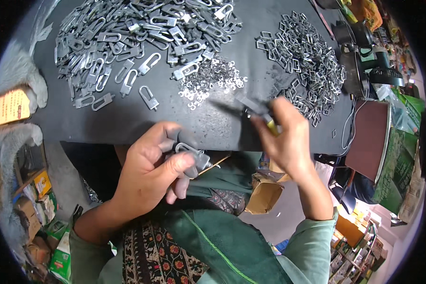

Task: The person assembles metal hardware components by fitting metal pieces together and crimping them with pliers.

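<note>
My left hand (149, 168) is closed just in front of the table edge. Its grey-smudged thumb and fingers pinch a metal loop clip (202, 161) with a flat block at one end. A thin tan stick (217, 165) juts out beside the clip; whether it is held is unclear. To the right, over the table, my right hand (288, 139) grips a yellow-handled metal tool (271, 126), its tip smeared by motion and pointing at the small rings. Those small silver C-shaped rings (213, 75) lie heaped ahead of both hands. One loose loop clip (149, 98) rests nearest my left hand.
A big heap of loop clips (146, 33) covers the table's far left. Small rectangular metal frames (312, 66) are piled at the right. Grey furry cloth (21, 71) touches the left side. Below the table stands an open cardboard box (264, 196). Cables (350, 130) hang at the right edge.
</note>
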Demonstrator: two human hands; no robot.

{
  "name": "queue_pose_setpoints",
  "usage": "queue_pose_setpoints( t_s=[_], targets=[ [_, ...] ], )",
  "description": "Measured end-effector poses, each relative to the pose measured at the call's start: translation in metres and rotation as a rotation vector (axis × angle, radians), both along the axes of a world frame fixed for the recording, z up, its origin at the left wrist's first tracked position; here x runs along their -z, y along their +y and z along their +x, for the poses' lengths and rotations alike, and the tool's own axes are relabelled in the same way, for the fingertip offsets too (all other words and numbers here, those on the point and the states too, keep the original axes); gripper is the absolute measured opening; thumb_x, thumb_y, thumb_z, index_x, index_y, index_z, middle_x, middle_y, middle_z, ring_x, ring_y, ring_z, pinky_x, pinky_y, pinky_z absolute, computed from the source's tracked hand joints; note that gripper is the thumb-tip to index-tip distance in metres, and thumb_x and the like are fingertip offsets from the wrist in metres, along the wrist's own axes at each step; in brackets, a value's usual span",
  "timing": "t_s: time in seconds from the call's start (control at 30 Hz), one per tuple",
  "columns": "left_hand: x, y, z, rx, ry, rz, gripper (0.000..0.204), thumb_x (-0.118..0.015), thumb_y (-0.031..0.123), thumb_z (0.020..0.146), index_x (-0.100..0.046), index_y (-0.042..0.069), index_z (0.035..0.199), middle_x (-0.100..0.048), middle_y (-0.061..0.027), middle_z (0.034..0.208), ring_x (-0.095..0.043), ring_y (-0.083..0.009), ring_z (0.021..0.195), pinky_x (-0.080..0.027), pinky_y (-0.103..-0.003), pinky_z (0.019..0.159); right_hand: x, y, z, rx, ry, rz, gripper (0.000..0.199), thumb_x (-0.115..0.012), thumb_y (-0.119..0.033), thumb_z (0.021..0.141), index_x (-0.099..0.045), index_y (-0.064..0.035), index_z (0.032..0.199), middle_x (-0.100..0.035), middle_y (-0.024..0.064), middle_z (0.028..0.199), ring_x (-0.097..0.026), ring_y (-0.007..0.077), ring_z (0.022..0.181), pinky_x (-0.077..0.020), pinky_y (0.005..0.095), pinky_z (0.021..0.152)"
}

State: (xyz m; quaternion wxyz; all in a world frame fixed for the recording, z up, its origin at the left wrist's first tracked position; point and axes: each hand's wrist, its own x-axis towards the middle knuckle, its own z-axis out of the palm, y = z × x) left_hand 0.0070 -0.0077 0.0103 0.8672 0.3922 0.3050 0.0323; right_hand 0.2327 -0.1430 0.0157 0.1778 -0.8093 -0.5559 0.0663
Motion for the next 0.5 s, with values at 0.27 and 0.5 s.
queue_pose_setpoints(
  t_s=[0.27, 0.5],
  targets=[
    [0.01, -0.012, 0.003, -0.03, -0.031, 0.013, 0.017, -0.058, 0.013, 0.096, -0.051, 0.004, 0.109, -0.063, -0.0088, 0.084, -0.052, -0.0067, 0.054, -0.034, -0.017, 0.044, -0.02, -0.003, -0.035, -0.086, 0.535, -0.096, 0.015, -0.068, -0.007, 0.081, -0.054, -0.0002, 0.085, -0.055, 0.0125, 0.073, -0.057, 0.0289, 0.067, -0.0452, 0.0378, 0.06],
    [0.007, -0.012, 0.0, 0.081, -0.052, 0.17, 0.017, -0.059, 0.012, 0.098, -0.062, -0.003, 0.105, -0.06, 0.0007, 0.082, -0.05, -0.0027, 0.07, -0.043, -0.02, 0.062, -0.015, 0.003, -0.05, -0.111, 0.753, 0.004, 0.015, -0.065, -0.01, 0.09, -0.056, 0.0009, 0.087, -0.054, 0.0119, 0.073, -0.056, 0.0269, 0.065, -0.0445, 0.0354, 0.061]
  ],
)
